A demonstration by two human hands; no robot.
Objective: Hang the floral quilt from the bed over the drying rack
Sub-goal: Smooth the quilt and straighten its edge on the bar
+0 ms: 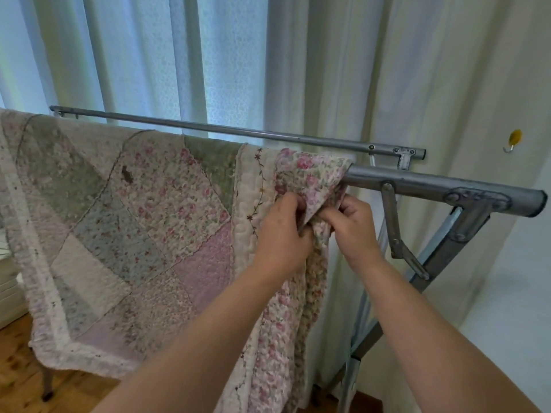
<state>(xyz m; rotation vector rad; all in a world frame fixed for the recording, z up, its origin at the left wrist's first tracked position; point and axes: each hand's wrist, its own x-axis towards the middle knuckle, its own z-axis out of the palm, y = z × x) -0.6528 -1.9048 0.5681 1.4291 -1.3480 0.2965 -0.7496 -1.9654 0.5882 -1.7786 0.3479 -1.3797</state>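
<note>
Draping is mostly done: the quilt (125,222) hangs over the rack (432,186); left hand (281,234) and right hand (353,228), together, pinch its three-o'clock edge for straightening.

head cam | faces forward-down | close on drying rack (441,186)

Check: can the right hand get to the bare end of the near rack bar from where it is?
Probably yes. The right hand grips the floral quilt edge just below the near bar, whose bare end runs off to its right with nothing across it. It would have to let go of the quilt first.
</note>
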